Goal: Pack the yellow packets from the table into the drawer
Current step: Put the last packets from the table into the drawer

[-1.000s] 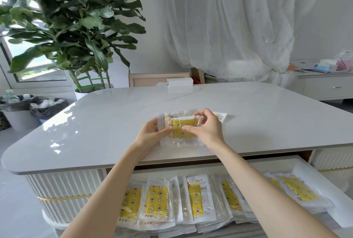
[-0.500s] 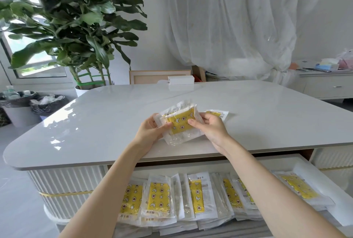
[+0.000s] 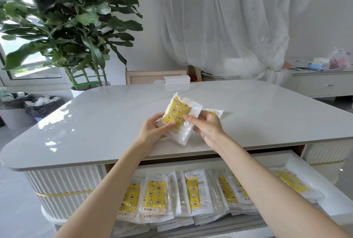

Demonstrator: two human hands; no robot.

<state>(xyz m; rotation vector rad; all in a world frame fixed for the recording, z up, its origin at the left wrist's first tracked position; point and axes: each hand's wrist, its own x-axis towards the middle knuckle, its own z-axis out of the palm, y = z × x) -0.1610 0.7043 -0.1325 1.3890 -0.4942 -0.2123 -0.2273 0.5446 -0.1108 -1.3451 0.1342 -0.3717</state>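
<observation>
1. Compared with half a second ago, the held stack of packets (image 3: 178,118) has swung from lying nearly level to standing steeply tilted, its top end leaning up and away from the person, and it sits slightly higher above the surface (image 3: 107,121).
2. Left hand (image 3: 152,129): fingers curled behind the lower left of the stack, thumb pressed across the yellow face. It is closed in a pinch on the stack.
3. Right hand (image 3: 207,125): thumb laid on the front at the right edge of the yellow print, fingers behind the clear wrapping. It too is closed in a pinch on the stack.
4. The stack shows a yellow panel printed with moons, stars and flowers inside clear and white wrapping. It is clear of the surface, held between both hands.
5. One more packet (image 3: 215,112) lies flat on the surface just beyond the right hand, partly hidden by it.
6. The drawer (image 3: 309,172) stands pulled out below the near edge of the surface. A row of packets (image 3: 172,195) overlaps across it from the left side to past the middle, and a separate packet (image 3: 292,182) lies angled at the right end.
7. A small white box (image 3: 177,80) sits at the far edge of the surface, well apart from the hands.
8. A large potted plant (image 3: 72,19) stands behind the far left corner, with two lined bins (image 3: 28,103) on the floor to its left.
</observation>
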